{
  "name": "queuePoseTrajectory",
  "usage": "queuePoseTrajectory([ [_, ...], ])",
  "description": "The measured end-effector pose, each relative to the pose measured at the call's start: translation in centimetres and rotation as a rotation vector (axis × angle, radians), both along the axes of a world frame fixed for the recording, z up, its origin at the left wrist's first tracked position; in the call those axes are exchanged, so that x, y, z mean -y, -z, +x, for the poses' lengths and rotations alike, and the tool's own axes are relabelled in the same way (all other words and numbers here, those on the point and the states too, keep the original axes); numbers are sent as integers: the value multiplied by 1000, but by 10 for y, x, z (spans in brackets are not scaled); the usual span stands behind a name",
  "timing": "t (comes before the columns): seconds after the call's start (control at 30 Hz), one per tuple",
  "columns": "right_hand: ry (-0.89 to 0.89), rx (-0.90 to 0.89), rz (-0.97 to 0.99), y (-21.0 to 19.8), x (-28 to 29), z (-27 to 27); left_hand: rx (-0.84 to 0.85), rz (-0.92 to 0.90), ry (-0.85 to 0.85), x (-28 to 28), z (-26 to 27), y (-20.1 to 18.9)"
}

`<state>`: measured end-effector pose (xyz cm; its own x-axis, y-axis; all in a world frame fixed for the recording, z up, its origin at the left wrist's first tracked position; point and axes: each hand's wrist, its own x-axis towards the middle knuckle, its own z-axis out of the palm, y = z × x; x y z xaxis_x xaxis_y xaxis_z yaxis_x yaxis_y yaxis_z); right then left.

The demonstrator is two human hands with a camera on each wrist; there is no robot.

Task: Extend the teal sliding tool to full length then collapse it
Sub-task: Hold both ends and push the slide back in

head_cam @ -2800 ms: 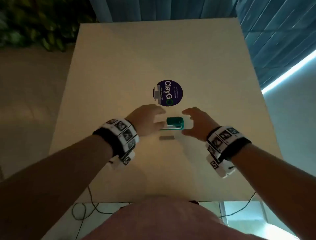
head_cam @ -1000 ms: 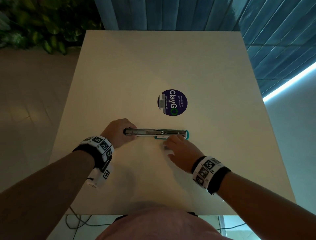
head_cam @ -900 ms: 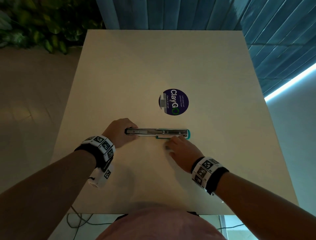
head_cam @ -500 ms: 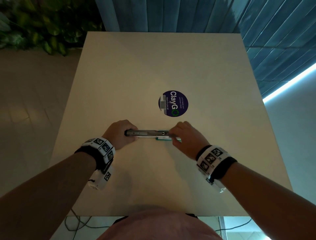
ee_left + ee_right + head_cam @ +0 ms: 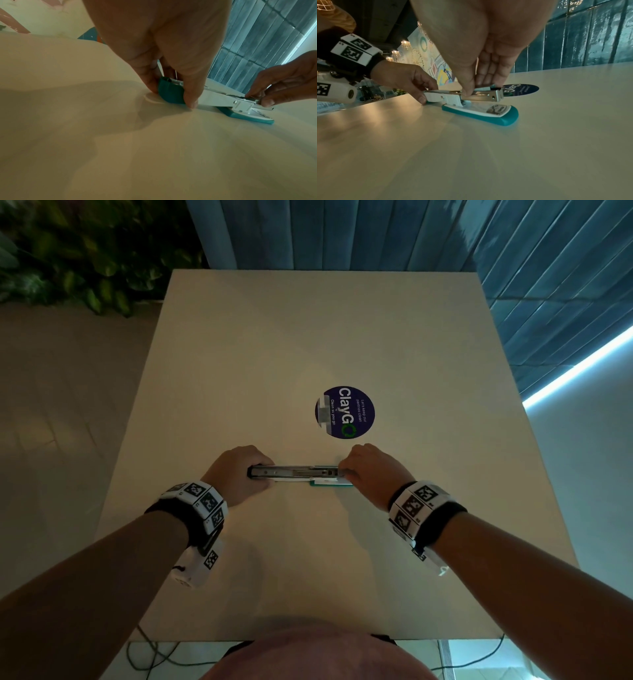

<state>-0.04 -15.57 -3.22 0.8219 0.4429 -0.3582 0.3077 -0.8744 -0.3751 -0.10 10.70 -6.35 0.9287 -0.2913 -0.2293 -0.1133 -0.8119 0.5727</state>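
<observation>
The teal sliding tool (image 5: 298,472) lies stretched out left to right on the table, its metal rail on top and its teal base (image 5: 488,115) flat below. My left hand (image 5: 239,474) grips the tool's left end, thumb and fingers (image 5: 188,94) curled round the teal cap (image 5: 169,93). My right hand (image 5: 370,474) pinches the metal rail (image 5: 484,95) near its right end, and its fingertips (image 5: 471,92) press on the rail from above. In the head view that hand hides the right tip of the tool.
A round dark blue ClayGo sticker (image 5: 345,411) sits on the beige table (image 5: 308,337) just beyond the tool. The table's front edge (image 5: 308,640) is near my body, with cables below. Plants stand at the far left and blue wall panels at the back.
The tool went from short and collapsed to drawn out long. My right hand moved from the table in front of it onto its right end. The left hand kept its grip.
</observation>
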Motion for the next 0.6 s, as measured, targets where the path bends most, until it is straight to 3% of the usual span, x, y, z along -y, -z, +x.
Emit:
queuePoseTrajectory([
  [0.23, -10, -17, 3, 0, 0, 0, 6, 3, 17, -2, 1, 1],
  [0.43, 201, -24, 118, 12, 23, -9, 14, 4, 34, -2, 0, 2],
  [0.6, 212, -60, 104, 19, 27, -6, 19, -16, 32, -7, 0, -11],
])
